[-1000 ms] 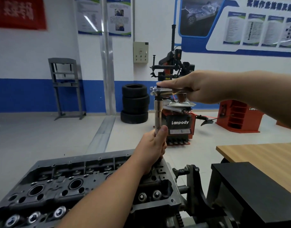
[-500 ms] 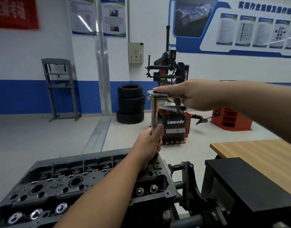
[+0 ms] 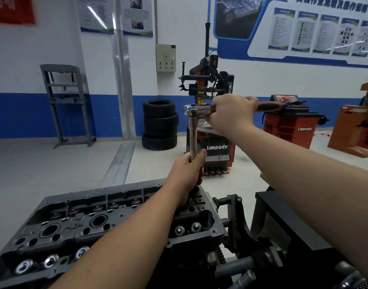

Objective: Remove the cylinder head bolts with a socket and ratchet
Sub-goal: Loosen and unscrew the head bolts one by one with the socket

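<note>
A dark grey cylinder head (image 3: 79, 224) lies low in the head view on a black engine stand (image 3: 237, 217). A long chrome socket extension (image 3: 193, 136) stands upright over its far right corner. My left hand (image 3: 189, 174) grips the lower part of that extension and hides the socket and bolt below. On top sits the chrome ratchet head (image 3: 194, 109). My right hand (image 3: 231, 115) grips the ratchet near its head, and the black and red handle (image 3: 268, 106) sticks out to the right past my fingers.
A black box (image 3: 287, 217) stands right of the engine stand. Behind are a Lanpody tyre changer (image 3: 212, 113), a stack of tyres (image 3: 160, 124), red cabinets (image 3: 289, 126) and a grey metal frame (image 3: 64, 105) by the wall.
My right hand has swung the ratchet handle round, so the handle now points right and shows past my fingers. The camera view has shifted left. My left hand stays on the extension.
</note>
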{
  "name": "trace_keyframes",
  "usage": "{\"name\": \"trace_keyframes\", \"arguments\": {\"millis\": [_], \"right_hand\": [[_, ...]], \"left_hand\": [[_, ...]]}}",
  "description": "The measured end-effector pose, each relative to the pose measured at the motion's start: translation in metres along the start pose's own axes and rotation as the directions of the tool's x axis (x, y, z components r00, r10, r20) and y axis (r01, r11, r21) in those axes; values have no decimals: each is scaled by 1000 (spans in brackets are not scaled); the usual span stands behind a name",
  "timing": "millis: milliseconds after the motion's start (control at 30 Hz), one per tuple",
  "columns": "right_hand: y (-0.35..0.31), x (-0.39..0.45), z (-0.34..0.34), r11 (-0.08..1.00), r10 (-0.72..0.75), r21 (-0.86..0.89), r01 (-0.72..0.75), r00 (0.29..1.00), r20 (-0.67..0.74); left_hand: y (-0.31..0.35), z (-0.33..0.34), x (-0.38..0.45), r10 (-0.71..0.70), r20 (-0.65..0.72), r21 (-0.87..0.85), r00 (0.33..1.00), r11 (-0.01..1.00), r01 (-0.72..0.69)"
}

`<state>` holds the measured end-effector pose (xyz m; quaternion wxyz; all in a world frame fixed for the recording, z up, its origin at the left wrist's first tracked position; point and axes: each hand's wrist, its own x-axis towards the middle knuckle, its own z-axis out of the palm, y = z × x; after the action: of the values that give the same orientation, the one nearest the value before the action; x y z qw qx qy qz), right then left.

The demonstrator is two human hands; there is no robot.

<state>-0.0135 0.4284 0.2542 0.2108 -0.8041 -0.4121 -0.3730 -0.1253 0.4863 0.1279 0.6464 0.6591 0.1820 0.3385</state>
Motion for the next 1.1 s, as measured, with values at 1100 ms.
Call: {"name": "trace_keyframes", "arguments": {"millis": [1100], "right_hand": [[-79, -29, -52, 779, -622, 202, 593, 771, 135]], "left_hand": [[-9, -1, -2, 207, -55, 249, 977, 950, -187]]}}
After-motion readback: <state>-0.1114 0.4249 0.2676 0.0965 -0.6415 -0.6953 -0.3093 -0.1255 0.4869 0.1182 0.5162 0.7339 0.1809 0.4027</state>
